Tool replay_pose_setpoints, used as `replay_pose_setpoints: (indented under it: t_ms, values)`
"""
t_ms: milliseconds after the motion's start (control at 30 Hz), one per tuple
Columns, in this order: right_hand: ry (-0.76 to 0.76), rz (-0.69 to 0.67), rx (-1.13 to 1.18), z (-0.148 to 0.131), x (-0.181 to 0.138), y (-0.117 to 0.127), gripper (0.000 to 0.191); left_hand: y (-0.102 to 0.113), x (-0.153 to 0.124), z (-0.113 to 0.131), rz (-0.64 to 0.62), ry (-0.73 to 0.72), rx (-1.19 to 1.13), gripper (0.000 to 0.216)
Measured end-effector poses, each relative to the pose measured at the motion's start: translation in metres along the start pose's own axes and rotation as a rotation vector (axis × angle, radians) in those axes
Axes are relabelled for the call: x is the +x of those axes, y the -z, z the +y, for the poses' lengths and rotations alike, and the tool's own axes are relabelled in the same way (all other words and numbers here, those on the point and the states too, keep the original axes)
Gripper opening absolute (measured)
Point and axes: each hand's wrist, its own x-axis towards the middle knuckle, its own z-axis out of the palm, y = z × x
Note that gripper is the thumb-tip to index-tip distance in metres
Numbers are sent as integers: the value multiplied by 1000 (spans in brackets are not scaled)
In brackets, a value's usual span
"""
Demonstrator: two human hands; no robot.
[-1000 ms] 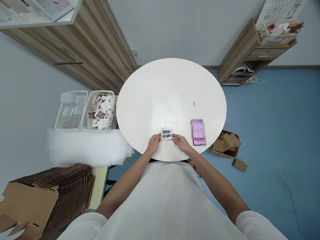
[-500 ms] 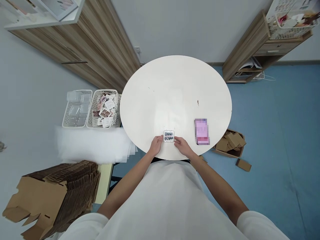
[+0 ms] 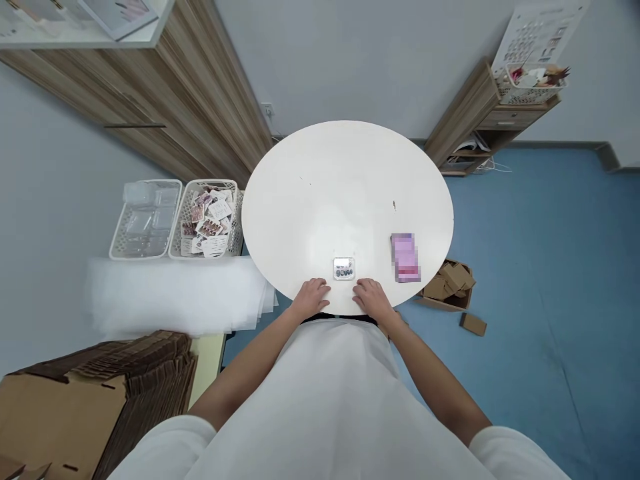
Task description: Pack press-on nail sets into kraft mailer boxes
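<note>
A small clear plastic case (image 3: pixel 344 269) with rows of dark oval pieces, which look like press-on nails, lies flat near the front edge of the white oval table (image 3: pixel 345 173). Just left of and below it, my left hand (image 3: pixel 311 297) rests on the tabletop with fingers stretched out and nothing in them. My right hand (image 3: pixel 372 297) lies at the lower right of the case, its fingers also extended and holding nothing. Neither hand touches the case. Farther right on the table is a pink and purple rectangular item (image 3: pixel 405 258), its surface blurred out.
Left of the table stand a white basket of cards (image 3: pixel 235 233) and a white basket of clear cases (image 3: pixel 116 240). Translucent sheets (image 3: pixel 175 293) and stacked flat cardboard (image 3: pixel 65 407) lie nearer. A carton of small brown boxes (image 3: pixel 453 305) sits on the floor at right.
Both hands have let go of the clear case and drawn back towards the table's front edge. The case now rests by itself. My view has shifted a little.
</note>
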Motion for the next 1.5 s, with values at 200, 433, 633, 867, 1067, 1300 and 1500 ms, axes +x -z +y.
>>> replay_pose_setpoints:
  t_ms: [200, 433, 633, 867, 1067, 1300, 1500]
  values:
    - [-75, 69, -13, -7, 4, -5, 16, 0, -4, 1, 15, -63, 105, 25]
    - [-170, 42, 76, -19, -2, 9, 19, -1, 1, -3, 29, -13, 140, 20]
    - [-181, 34, -30, -17, -14, 14, 29, 4, 3, -9, 23, -53, 27, 22]
    - [-281, -92, 121, -6, -11, 30, 23, 6, -3, -14, 92, -18, -111, 22]
    - [-469, -59, 256, 7, 12, 41, 22, 18, 16, -24, 181, 258, -362, 24]
    - [-618, 8, 283, 11, 28, 22, 22, 18, 33, -31, 209, 455, -338, 24]
    - [-712, 69, 292, 8, 29, 9, 16, 8, 33, -35, 177, 484, -248, 29]
